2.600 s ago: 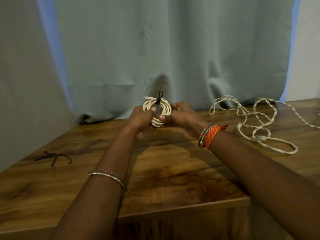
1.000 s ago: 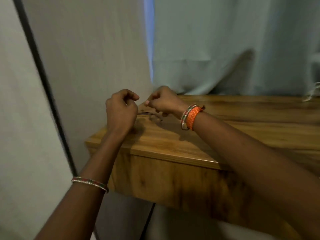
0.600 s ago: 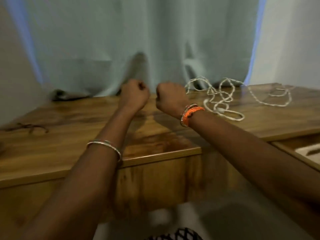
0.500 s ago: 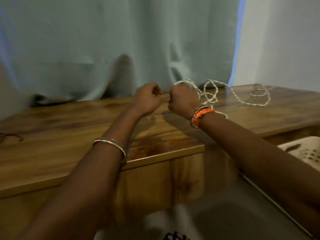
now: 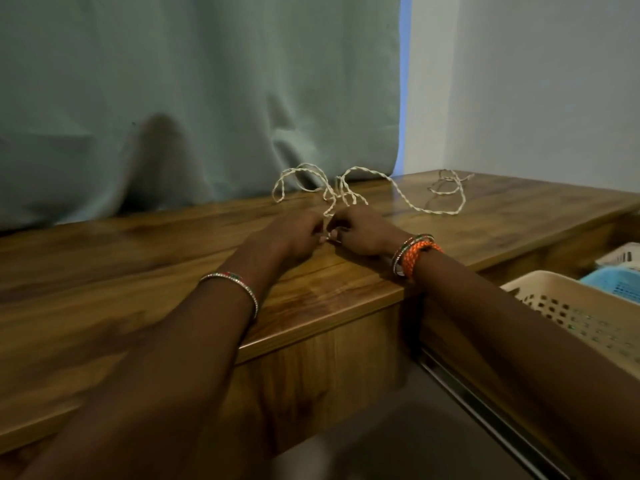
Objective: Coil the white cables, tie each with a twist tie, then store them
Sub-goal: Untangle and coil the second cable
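A loose white braided cable (image 5: pixel 408 200) lies in loops on the wooden table (image 5: pixel 138 271) near the curtain. My left hand (image 5: pixel 291 233) and my right hand (image 5: pixel 363 230) are close together at the cable's near end, fingers curled, pinching it between them. The pinched end is mostly hidden by my fingers. A second tangle of cable (image 5: pixel 448 180) lies farther right by the table's far corner. No coiled cable or twist tie shows in this view.
A grey-green curtain (image 5: pixel 207 98) hangs behind the table. To the right, below the table's edge, sit a beige perforated basket (image 5: pixel 571 306) and a blue basket (image 5: pixel 620 285). A pale wall (image 5: pixel 536 81) stands at the right.
The coiled, tied cable I held earlier is gone from view. My view swung left, then right, and both hands have moved onto the loose cable's near end and taken hold of it.
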